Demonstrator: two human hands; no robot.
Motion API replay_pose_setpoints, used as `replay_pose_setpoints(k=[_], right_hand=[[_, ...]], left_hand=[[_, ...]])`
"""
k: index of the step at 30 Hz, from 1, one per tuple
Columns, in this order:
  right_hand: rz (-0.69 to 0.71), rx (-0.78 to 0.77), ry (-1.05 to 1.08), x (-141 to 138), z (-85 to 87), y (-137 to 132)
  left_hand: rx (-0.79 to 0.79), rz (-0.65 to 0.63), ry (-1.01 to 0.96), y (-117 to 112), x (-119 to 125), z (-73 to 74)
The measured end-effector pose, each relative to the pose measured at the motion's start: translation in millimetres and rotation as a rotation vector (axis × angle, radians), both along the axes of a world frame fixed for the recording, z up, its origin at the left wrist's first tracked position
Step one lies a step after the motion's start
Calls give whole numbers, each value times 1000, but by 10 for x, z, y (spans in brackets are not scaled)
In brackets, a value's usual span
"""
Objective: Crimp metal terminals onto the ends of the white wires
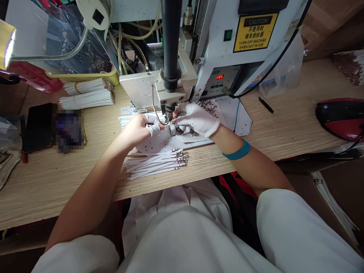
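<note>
Under the tip of a bench soldering machine (170,108), my two hands come together from either side. My left hand (136,131), with white covers on some fingers, is pinched closed just left of the tip; what lies between its fingertips is too small to make out. In a white glove, my right hand (197,119) is closed right of the tip, its fingertips by a small grey metal block (172,129). Whatever it grips is hidden. Near the table's front edge lies a bundle of flat white strips (156,165) with small parts at their right ends.
More bundled white strips (88,93) lie at the left, beside a yellow basket (115,77) and a black phone (39,127). To the right are a black pen-like piece (266,105) and a red-and-black device (339,119). The machine's controller (218,81) shows red digits.
</note>
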State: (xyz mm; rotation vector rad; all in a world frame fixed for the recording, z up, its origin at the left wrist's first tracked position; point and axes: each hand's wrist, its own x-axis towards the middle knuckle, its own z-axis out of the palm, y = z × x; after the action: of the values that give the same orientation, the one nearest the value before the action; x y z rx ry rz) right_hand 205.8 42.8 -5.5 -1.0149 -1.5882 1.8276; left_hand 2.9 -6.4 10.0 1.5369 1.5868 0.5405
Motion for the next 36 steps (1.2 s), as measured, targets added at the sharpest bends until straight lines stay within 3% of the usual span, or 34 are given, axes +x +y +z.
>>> replay_pose_setpoints(k=[8,14,18,24,26,31,36], right_hand=[[-21,-47,39,-14,-7,-28],[82,-51,41,87,49,-100],[196,71,-50,224,102,-71],[243,246,-156,283,126,-26],[250,261,-183,279,122,-36],[270,362,-262,284,147,-53],[439,583,-356,242,206,-118]], left_hand=[[41,-7,-24,-25,-22,-8],[11,-108,47,-148,-51,120],[-68,-295,169,-227,-83,145],[151,-466,365,-291,-76,41],[137,-508,379,-308,-53,18],[68,-575,402,-321,-21,6],[82,-540,336,-305,-77,82]])
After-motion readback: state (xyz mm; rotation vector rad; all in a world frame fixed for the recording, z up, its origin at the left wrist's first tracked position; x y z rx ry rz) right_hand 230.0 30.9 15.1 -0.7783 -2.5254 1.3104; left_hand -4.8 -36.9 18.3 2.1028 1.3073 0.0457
